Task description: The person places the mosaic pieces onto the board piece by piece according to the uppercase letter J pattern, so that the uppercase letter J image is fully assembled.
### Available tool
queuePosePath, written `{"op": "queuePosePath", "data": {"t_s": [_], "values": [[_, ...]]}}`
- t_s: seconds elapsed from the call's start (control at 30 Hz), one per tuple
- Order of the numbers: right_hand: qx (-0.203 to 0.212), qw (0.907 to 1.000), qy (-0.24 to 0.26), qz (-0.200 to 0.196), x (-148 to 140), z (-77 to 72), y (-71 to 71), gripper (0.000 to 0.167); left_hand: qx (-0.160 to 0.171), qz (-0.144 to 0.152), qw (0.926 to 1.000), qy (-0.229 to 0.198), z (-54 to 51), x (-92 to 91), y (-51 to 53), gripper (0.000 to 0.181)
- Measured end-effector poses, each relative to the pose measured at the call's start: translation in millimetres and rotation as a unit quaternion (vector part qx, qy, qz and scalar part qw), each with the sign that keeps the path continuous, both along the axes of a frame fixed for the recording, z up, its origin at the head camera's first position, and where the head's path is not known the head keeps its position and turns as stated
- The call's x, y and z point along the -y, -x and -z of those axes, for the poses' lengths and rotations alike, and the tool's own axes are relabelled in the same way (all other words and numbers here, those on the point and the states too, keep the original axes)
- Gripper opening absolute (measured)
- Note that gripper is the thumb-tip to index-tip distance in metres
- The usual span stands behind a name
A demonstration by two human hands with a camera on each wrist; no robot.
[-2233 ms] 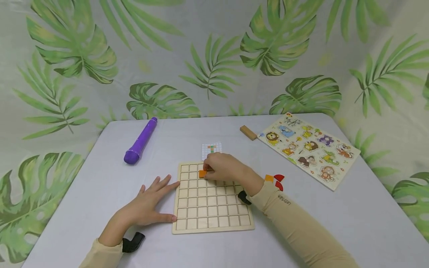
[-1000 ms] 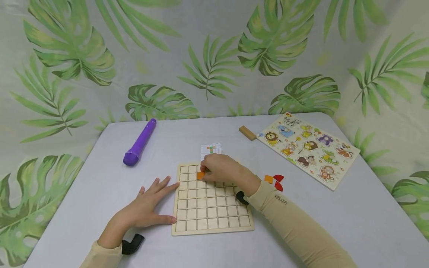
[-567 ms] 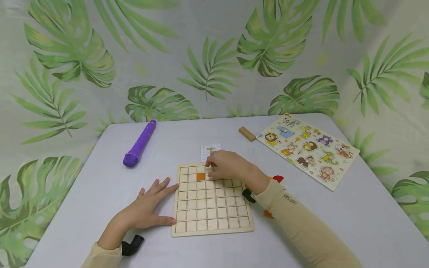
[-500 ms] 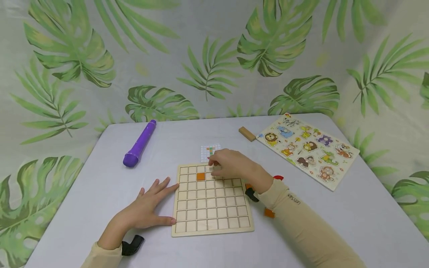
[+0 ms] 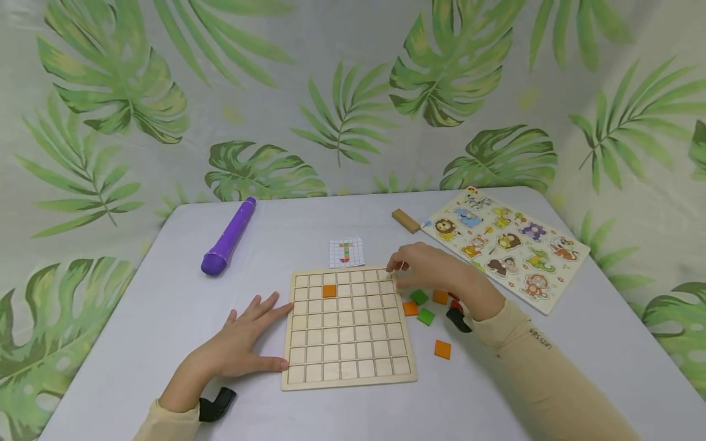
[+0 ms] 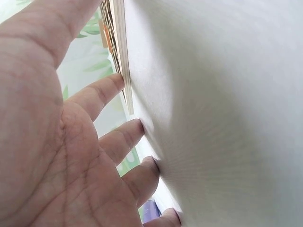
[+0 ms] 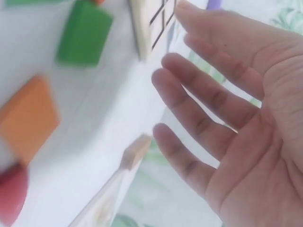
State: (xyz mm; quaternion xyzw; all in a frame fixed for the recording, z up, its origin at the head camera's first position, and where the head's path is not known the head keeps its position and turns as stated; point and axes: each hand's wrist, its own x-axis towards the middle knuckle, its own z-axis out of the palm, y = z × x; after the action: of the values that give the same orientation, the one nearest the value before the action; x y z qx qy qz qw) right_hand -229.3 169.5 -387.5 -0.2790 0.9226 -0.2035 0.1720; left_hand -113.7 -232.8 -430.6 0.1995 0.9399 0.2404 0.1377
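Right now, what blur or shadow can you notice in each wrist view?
Right wrist view: a green tile and an orange tile look blurred; left wrist view: a grey shadow lies on the white tablecloth beside the left hand.

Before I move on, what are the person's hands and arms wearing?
The left hand and right hand are ungloved. Each arm has a long, close-fitting beige sleeve: left sleeve, right sleeve. Small dark lettering, too small to read surely, marks the right one. A black fitting shows at each wrist: left fitting, right fitting.
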Motion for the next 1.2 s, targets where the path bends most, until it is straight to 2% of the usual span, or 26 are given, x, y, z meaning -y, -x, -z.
{"op": "queuePosePath", "data": {"t_s": [0.27, 0.47, 0.67, 1.2], "values": [[0.025, 0.9997, 0.001, 0.006, -28.9, 5.9, -8.4, 0.031, 0.0, 0.003, 1.0, 0.009, 0.2, 0.0, 0.2, 0.105], [0.012, 0.9998, 0.014, -0.01, -41.6, 10.2, -15.6, 0.028, -0.006, 0.004, 0.9999, 0.007, -0.2, -0.1, -0.2, 0.105], [-0.002, 0.9988, 0.034, -0.034, -46.2, 13.0, -19.2, 0.028, -0.01, 0.004, 0.9999, 0.007, -0.4, 0.1, -0.3, 0.105], [-0.008, 0.9976, 0.046, -0.052, -47.9, 23.8, -18.7, 0.025, -0.012, 0.003, 0.9999, 0.008, 1.2, 0.9, -0.6, 0.104]]}}
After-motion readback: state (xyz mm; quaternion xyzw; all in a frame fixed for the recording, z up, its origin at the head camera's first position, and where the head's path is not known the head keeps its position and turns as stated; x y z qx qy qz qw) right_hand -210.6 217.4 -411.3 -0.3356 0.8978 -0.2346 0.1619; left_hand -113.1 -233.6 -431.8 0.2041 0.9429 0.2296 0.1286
